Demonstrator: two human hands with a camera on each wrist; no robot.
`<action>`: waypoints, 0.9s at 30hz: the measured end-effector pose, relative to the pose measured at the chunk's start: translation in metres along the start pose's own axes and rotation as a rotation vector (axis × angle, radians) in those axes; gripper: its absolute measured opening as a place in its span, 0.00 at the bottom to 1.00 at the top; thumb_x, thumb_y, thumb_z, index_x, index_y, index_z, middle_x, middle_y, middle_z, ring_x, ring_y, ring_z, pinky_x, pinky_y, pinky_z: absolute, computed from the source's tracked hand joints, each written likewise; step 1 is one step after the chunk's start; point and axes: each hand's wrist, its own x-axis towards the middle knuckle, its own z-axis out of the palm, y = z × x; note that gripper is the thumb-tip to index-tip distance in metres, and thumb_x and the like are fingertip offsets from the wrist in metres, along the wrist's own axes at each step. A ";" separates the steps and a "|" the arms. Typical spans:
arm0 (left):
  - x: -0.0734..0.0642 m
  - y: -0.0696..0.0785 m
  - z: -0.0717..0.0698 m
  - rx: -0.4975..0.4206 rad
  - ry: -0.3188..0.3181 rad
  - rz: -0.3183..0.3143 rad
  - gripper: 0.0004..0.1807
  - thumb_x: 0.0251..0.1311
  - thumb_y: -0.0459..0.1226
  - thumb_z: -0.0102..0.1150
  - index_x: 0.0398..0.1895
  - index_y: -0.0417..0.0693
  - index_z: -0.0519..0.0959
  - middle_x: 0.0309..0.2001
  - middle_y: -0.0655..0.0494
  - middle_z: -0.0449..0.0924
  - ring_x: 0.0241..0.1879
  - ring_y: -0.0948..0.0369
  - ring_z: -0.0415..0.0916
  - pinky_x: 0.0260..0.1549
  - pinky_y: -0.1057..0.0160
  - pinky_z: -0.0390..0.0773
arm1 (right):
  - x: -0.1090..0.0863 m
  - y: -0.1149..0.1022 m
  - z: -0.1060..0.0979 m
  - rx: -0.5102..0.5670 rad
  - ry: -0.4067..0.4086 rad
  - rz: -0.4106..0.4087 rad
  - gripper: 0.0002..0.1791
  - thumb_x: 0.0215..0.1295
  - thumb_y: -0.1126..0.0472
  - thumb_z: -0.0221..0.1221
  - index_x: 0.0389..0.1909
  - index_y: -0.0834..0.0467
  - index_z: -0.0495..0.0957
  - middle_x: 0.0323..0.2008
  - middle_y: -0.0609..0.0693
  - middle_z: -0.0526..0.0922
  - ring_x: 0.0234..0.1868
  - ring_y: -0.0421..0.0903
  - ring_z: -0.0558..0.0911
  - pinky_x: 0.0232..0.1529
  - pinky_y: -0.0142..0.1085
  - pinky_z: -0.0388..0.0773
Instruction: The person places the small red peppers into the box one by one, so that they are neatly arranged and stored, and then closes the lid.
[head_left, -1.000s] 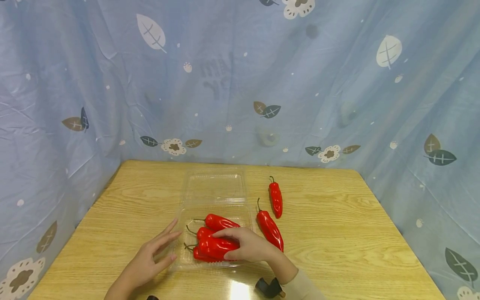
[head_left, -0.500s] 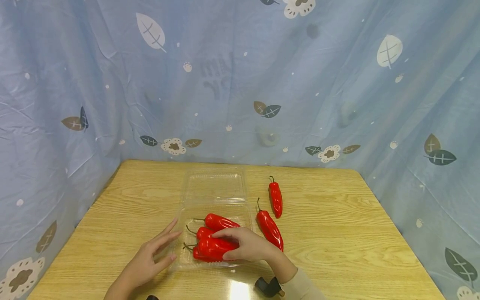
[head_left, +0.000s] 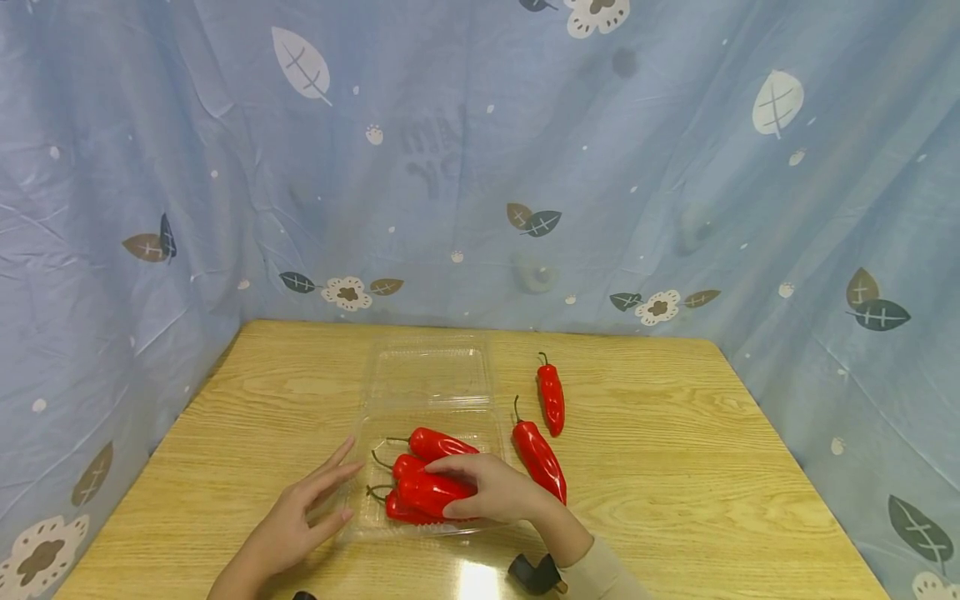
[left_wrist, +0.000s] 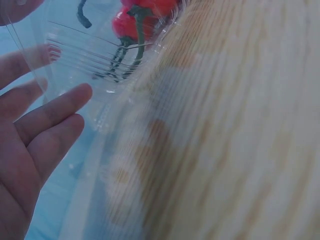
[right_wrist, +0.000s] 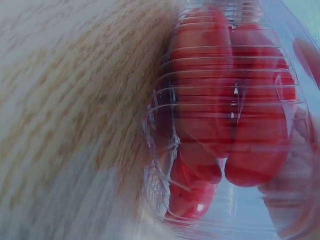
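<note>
A clear plastic clamshell box [head_left: 378, 423] lies on the table with its lid [head_left: 431, 371] folded back. My right hand [head_left: 501, 493] reaches in over the right side and holds a glossy red chili pepper [head_left: 427, 493], thumb on the near side. Under and behind it are other red peppers [head_left: 442, 444], their green stems pointing left. My left hand [head_left: 296, 517] is beside the left wall, fingers spread and mostly straight, holding nothing. In the left wrist view its fingers [left_wrist: 55, 110] are right by the ribbed wall. The right wrist view shows peppers [right_wrist: 255, 135] through the clear side.
Two more red peppers lie on the wooden table right of the box, one [head_left: 551, 398] farther back and one [head_left: 540, 458] partly behind the right hand. A black wrist mount [head_left: 536, 575] sits by the right sleeve. Blue patterned cloth [head_left: 465, 167] surrounds the table.
The pepper in my right hand has tilted very slightly within the box. Both hands and the other peppers stay almost where they were.
</note>
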 end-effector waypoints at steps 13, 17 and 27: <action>-0.001 -0.002 -0.001 -0.002 -0.019 -0.010 0.29 0.59 0.28 0.60 0.65 0.39 0.67 0.73 0.40 0.49 0.67 0.70 0.58 0.59 0.78 0.64 | 0.002 0.002 0.001 -0.071 -0.005 -0.029 0.26 0.58 0.61 0.65 0.59 0.48 0.74 0.56 0.42 0.77 0.51 0.35 0.73 0.50 0.27 0.73; -0.001 -0.003 -0.002 0.007 -0.030 -0.024 0.29 0.59 0.29 0.60 0.65 0.39 0.67 0.73 0.39 0.49 0.67 0.70 0.58 0.59 0.78 0.64 | 0.002 0.002 0.001 -0.056 -0.015 -0.037 0.26 0.58 0.60 0.64 0.59 0.49 0.74 0.56 0.42 0.77 0.49 0.35 0.73 0.48 0.27 0.74; 0.000 0.000 -0.001 0.015 -0.007 -0.002 0.29 0.58 0.29 0.61 0.64 0.40 0.68 0.73 0.39 0.51 0.66 0.70 0.59 0.58 0.78 0.66 | 0.004 0.000 0.001 -0.038 -0.022 -0.038 0.26 0.59 0.59 0.64 0.59 0.47 0.74 0.58 0.43 0.76 0.55 0.36 0.72 0.57 0.29 0.71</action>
